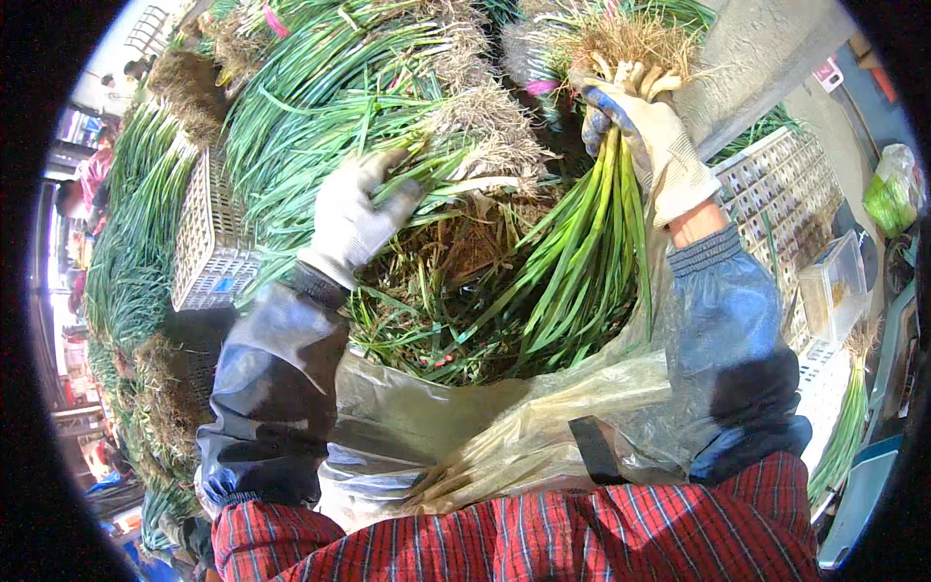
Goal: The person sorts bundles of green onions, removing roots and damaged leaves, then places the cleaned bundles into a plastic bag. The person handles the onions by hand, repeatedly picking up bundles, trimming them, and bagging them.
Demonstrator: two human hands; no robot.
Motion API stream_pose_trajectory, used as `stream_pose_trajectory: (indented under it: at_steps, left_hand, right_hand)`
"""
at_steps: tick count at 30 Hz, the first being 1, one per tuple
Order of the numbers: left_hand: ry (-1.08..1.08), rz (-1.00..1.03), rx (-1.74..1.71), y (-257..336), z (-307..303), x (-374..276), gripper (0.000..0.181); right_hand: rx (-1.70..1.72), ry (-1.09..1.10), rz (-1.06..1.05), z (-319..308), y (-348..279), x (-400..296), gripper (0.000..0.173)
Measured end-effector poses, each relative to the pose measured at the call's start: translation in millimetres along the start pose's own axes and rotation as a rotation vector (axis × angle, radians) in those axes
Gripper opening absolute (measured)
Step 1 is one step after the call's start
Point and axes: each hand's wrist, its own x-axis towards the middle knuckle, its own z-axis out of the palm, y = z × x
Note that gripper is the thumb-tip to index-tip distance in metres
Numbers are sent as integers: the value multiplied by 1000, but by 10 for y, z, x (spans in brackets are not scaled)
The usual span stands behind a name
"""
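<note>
My right hand (633,138), in a white knit glove with blue-stained fingers, is closed around a bunch of green onions (582,247). Their pale bulbs and tangled roots point up and the leaves hang down. My left hand (367,207), gloved too, rests with thumb and fingers apart on the near side of a large pile of green onions (327,94); whether it pinches any stalk I cannot tell. The roots of the pile (502,131) face right. Below both hands lie loose leaves and dry trimmings (436,327), above a clear plastic sheet (451,415) over my lap.
White plastic crates stand at left (211,240) and right (785,189), with more green onions (131,291) stacked far left. At right are a clear plastic box (833,291), a small onion bunch (847,407) and a filled plastic bag (894,189). People are in the left background.
</note>
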Motion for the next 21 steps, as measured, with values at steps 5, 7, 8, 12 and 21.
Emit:
stream_pose_trajectory:
  at_steps: [5, 7, 8, 12, 21]
  left_hand:
    - [-47, 114, 530, -363, 334, -251, 49]
    - [117, 164, 603, -721, 408, 14, 47]
    - [142, 157, 556, -997, 378, 150, 44]
    - [153, -92, 540, -1416, 277, 710, 31]
    - [-42, -21, 412, -288, 270, -100, 30]
  right_hand:
    - [86, -98, 27, 17, -53, -96, 27]
    - [100, -35, 84, -6, -90, -114, 29]
    - [188, -53, -39, -36, -4, -86, 20]
    - [180, 9, -5, -79, -7, -129, 19]
    - [132, -80, -24, -186, -127, -224, 22]
